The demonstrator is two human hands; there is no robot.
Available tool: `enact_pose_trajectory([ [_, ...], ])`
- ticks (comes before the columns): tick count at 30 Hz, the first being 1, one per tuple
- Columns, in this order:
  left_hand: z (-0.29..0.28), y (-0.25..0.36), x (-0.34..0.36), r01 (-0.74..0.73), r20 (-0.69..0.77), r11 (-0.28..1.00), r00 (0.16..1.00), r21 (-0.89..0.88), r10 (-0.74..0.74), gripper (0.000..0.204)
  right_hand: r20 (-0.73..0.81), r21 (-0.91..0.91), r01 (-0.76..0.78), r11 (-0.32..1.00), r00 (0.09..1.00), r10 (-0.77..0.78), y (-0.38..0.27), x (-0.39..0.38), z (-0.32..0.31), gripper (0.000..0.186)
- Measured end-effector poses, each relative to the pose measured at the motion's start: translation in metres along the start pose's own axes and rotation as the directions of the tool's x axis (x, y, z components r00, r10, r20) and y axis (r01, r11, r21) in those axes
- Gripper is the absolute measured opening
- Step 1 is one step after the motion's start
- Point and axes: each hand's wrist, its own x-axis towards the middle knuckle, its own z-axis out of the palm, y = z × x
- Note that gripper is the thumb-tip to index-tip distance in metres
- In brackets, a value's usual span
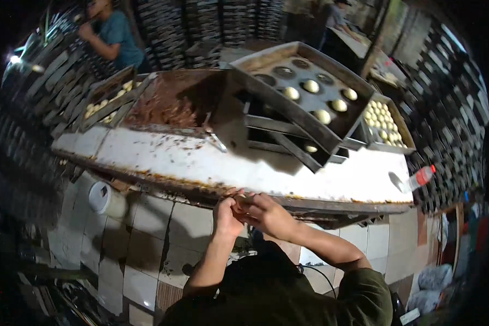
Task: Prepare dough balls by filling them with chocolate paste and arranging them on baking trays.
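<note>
My left hand (228,215) and my right hand (267,217) meet just in front of the table's near edge. Fingers of both are curled round a small tan piece of dough (240,203), mostly hidden between them. Beyond them, a dark metal tray (306,126) with round hollows is propped at a tilt on other trays, several pale dough balls (311,86) sitting in it. Left of that stands a bin of crumbly brown filling (163,108). A metal utensil (216,139) leans at the bin's front right corner.
More dough balls fill a tray (410,142) at the right and a wooden box (116,110) at the left. A clear bottle (418,179) with a red cap lies at the white tabletop's (163,157) right end. A white bucket (112,204) stands below. Two people are farther back.
</note>
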Motion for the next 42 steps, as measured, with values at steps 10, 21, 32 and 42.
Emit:
enact_pose_trajectory([
  [10,0.126,-0.209,0.054,-0.088,0.413,0.822,0.891,0.563,-0.188,0.026,-0.289,0.247,-0.547,0.8,0.746,0.6,0.104,-0.159,-0.159,0.016],
  [21,0.179,-0.37,0.142,-0.791,0.76,-0.303,0.603,0.532,-0.243,0.075,-0.494,0.444,-0.704,0.554,0.323,0.807,0.288,-0.271,-0.194,0.027],
  [32,0.077,-0.234,0.07,-0.454,0.437,0.288,0.891,0.843,0.124,0.034,-0.513,-0.198,-0.804,0.561,0.573,0.639,0.32,-0.264,-0.216,0.013],
  [42,-0.003,-0.184,0.117,-0.522,0.644,0.466,0.751,0.715,-0.146,0.034,0.556,0.176,-0.957,0.231,0.29,0.779,0.22,-0.15,-0.305,0.033],
])
